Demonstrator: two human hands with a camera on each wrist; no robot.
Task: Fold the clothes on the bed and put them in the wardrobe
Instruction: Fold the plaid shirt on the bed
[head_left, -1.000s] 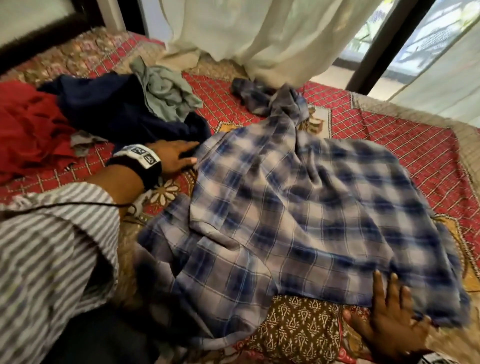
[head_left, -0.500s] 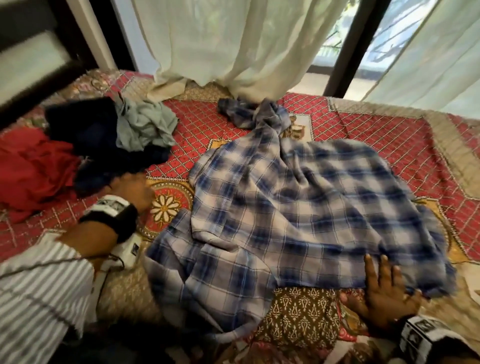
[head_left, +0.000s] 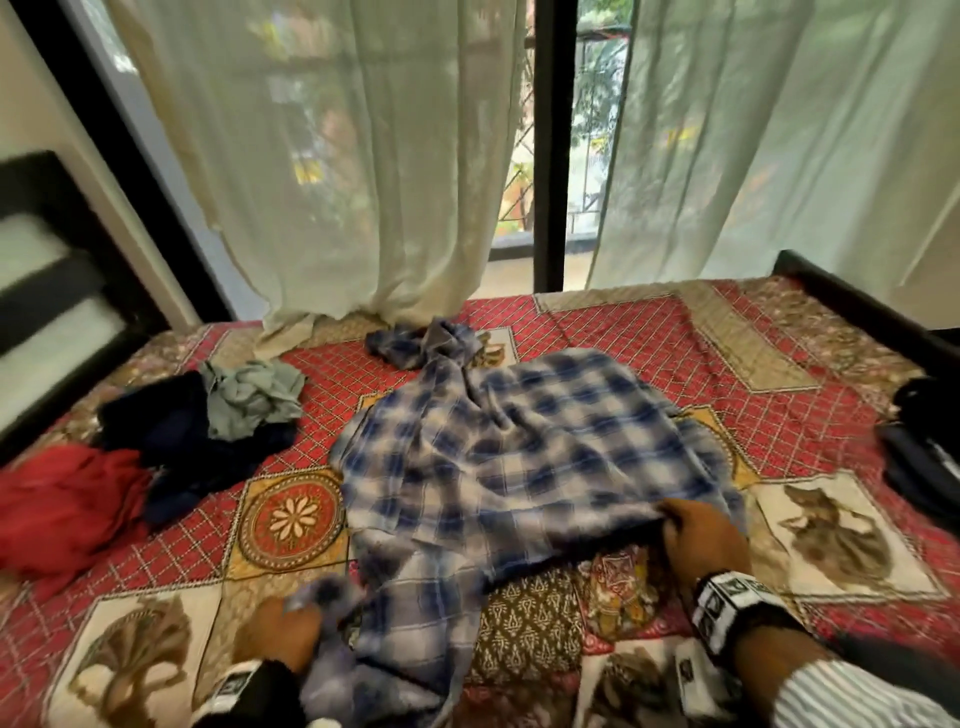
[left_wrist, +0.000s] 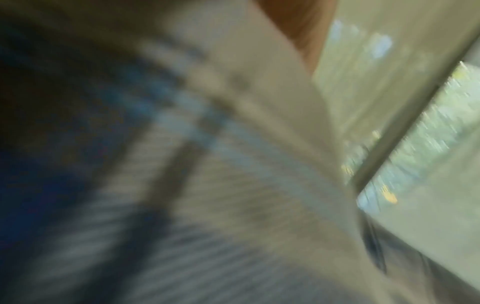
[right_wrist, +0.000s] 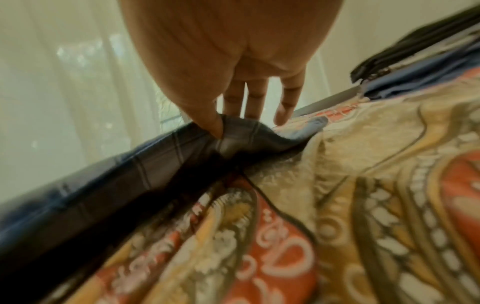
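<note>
On the bed (head_left: 649, 338), spread with a red, gold and cream patterned cover, the blue-and-white checked cotton shirt (head_left: 519, 452) lies rumpled at the middle, one sleeve trailing toward the pale sheer curtains (head_left: 363, 156). From the head camera I see my right hand (head_left: 701, 540) at the shirt's near hem and my left hand (head_left: 280, 631) at the bunched cloth by the near left corner, both wrists strapped with black-and-white bands. The right wrist camera adds what the head view hides: my thumb pinches a fold of the checked hem (right_wrist: 233, 133) against the first finger, lifting it just clear of the cover, while the other fingers (right_wrist: 255, 100) hang straight beside it. The left wrist camera is smeared with blur, giving only blue and white check (left_wrist: 182, 115) close to the lens and a strip of window; the head view shows that hand's fingers curled round the cloth. Only the head camera shows the waiting pile at the left of the bed: a crumpled red garment (head_left: 67, 499), a dark navy garment (head_left: 171, 441) touching it, and a grey-green garment (head_left: 254, 395) heaped on the navy one. Dark folded items (head_left: 919, 441) sit at the bed's right edge.
</note>
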